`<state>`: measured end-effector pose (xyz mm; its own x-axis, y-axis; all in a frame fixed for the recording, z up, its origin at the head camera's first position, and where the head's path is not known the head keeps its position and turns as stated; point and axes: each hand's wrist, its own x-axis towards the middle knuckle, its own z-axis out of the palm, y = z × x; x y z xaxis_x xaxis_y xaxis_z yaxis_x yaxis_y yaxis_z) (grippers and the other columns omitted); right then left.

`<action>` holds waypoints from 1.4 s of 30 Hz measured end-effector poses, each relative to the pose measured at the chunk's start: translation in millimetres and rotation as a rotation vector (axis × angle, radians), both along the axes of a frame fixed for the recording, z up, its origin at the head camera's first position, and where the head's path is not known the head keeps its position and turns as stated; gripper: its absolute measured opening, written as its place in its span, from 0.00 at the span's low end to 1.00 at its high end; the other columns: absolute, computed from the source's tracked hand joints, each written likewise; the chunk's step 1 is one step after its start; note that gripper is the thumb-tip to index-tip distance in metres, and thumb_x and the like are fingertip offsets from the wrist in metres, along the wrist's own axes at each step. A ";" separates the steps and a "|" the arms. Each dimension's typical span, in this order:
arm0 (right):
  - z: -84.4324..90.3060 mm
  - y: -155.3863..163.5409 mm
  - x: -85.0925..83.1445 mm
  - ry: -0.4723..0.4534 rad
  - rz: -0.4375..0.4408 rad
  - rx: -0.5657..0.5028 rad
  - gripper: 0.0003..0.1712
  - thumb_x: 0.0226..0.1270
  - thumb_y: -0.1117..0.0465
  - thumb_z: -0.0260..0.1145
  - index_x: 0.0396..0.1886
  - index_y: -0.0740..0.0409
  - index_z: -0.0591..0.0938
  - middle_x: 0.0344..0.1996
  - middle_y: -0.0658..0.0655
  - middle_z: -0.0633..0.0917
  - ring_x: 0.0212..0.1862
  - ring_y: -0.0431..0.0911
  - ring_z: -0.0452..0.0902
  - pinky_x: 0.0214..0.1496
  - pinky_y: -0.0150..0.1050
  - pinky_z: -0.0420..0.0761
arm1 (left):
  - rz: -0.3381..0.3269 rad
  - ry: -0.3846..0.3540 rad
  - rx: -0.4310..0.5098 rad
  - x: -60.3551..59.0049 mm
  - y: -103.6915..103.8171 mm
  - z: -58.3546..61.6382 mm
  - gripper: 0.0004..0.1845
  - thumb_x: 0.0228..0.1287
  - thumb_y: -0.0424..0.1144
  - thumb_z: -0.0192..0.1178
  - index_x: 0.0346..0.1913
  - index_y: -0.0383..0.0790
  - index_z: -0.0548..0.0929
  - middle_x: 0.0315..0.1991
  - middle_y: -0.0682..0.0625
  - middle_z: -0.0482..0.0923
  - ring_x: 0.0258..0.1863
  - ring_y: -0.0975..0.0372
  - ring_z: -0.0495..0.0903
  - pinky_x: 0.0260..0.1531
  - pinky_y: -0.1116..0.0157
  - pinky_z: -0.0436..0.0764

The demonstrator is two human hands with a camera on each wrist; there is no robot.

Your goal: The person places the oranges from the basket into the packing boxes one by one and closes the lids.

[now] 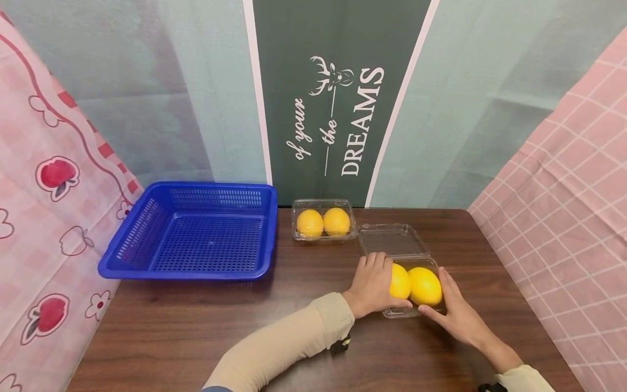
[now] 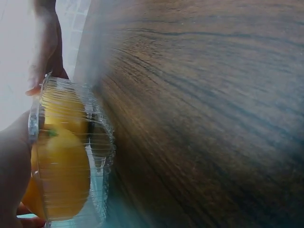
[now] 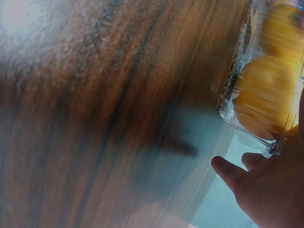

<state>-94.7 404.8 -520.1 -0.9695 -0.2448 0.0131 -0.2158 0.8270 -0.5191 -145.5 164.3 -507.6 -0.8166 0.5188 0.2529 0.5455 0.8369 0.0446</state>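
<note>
Two bright yellow-orange oranges (image 1: 425,286) sit side by side in the base of a clear plastic box (image 1: 403,314), its lid (image 1: 393,240) folded back behind. My left hand (image 1: 374,284) grips the left-hand orange (image 2: 64,175), partly covering it, with the thumb along the front. My right hand (image 1: 460,316) is at the box's right end, thumb in front and fairly straight fingers along the side of the right-hand orange. In the right wrist view, fingertips (image 3: 228,171) extend past the box's corner.
A second clear box (image 1: 324,202) with two oranges (image 1: 310,223) stands behind, near the table's back edge. A blue perforated basket (image 1: 186,274) is at the left. Patterned cloths hang around the brown wooden table (image 1: 313,283).
</note>
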 end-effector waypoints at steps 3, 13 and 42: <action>0.9 0.1 0.2 0.000 -0.002 0.009 0.65 0.67 0.47 0.72 0.81 0.67 0.37 0.78 0.77 0.44 0.73 0.77 0.49 0.60 0.78 0.61 | 0.002 -0.008 -0.019 0.0 0.0 2.3 0.56 0.43 0.87 0.55 0.62 0.43 0.75 0.54 0.52 0.72 0.55 0.61 0.70 0.53 0.64 0.70; 4.6 0.0 -1.2 -0.002 -0.003 0.013 0.64 0.68 0.47 0.71 0.81 0.66 0.36 0.77 0.78 0.45 0.72 0.78 0.51 0.59 0.79 0.61 | 0.000 -0.041 -0.053 -1.1 1.2 7.0 0.56 0.42 0.87 0.55 0.64 0.45 0.74 0.54 0.53 0.71 0.55 0.61 0.68 0.53 0.65 0.69; 10.5 -1.6 -2.3 -0.026 -0.007 -0.025 0.65 0.67 0.47 0.72 0.81 0.69 0.37 0.76 0.80 0.45 0.73 0.78 0.48 0.60 0.79 0.59 | -0.037 -0.077 0.005 -4.9 -3.6 9.4 0.53 0.49 0.84 0.55 0.67 0.47 0.73 0.60 0.53 0.71 0.60 0.60 0.69 0.60 0.63 0.69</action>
